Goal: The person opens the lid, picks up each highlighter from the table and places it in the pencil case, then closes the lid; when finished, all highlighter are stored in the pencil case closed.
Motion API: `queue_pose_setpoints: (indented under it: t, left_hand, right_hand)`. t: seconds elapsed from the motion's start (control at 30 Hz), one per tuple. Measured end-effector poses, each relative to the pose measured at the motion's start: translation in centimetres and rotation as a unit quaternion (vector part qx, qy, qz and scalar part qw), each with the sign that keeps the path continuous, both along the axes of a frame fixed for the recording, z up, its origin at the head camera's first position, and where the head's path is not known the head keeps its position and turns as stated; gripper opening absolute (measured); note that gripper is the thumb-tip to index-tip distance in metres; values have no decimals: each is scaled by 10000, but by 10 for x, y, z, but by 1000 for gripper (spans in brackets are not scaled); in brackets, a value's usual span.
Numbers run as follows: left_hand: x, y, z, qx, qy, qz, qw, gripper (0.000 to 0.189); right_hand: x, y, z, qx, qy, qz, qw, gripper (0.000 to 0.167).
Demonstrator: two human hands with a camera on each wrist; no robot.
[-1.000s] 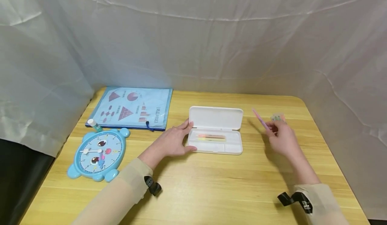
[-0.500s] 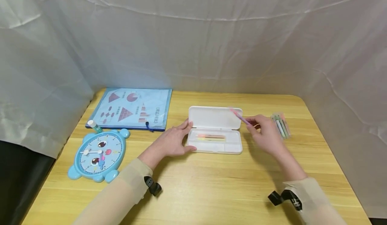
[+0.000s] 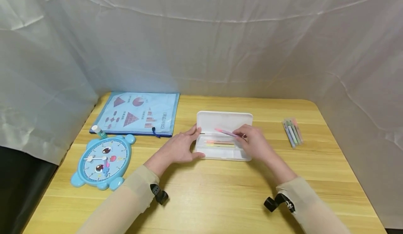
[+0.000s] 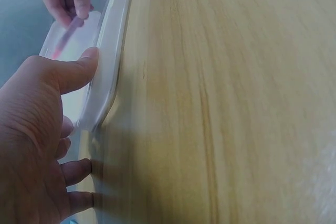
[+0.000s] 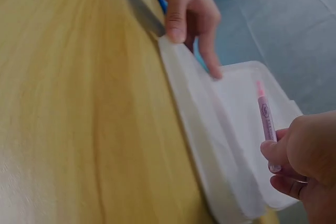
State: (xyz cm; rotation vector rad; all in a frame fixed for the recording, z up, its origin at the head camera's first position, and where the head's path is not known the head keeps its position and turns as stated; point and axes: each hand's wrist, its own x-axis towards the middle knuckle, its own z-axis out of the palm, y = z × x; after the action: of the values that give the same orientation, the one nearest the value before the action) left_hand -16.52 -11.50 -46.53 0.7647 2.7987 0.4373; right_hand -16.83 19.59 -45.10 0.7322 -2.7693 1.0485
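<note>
A white pencil case (image 3: 224, 153) lies open on the table, its lid (image 3: 207, 120) tilted back. Two slim marker pens (image 3: 220, 143) rest in its rear compartment. My left hand (image 3: 180, 146) grips the case's left end, thumb at the front corner and index finger by the hinge. Over the right part of the case, my right hand (image 3: 254, 143) pinches a purple marker pen (image 3: 227, 133) with a pink tip between thumb and fingers. In the right wrist view that marker pen (image 5: 266, 119) points away from the hand, in front of the lid.
Several more marker pens (image 3: 292, 132) lie in a clear sleeve at the right. To the left are a blue toy clock (image 3: 105, 160), a small white-capped bottle (image 3: 99, 132) and a blue document folder (image 3: 138, 113). A pale curtain (image 3: 201, 52) stands behind the table.
My right hand has carried the purple marker pen leftward from beside the sleeve of pens to over the open pencil case. The left hand has stayed at the case's left end.
</note>
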Motion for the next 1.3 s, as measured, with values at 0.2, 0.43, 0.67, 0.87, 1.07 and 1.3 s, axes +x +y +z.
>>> queue_pose_setpoints:
  t: [0.2,0.43,0.67,0.87,1.07,1.3]
  left_hand:
    - [1,0,2,1,-46,5,10000,106]
    - [0,0,0,30,-40,21,10000,107]
    - [0,0,1,37,-20,-16,10000,107]
    - [1,-1,1,-6,-11,-8,10000,108]
    - [1,-1,1,26,-13,1,10000,107]
    - [0,-1,2,25,-41,8,10000,108]
  right_hand:
    - [-2,-12,-8,311,-45,125,9994,16]
    - [-6,-20,-14,588,185,280,9977,13]
    - [-6,-24,-14,890,405,368,9945,12]
    - [-5,-24,-13,1184,303,598,9907,15]
    - [-4,-25,-13,1280,204,668,9893,24]
    - [-3,-27,-11,1394,269,579,9882,22]
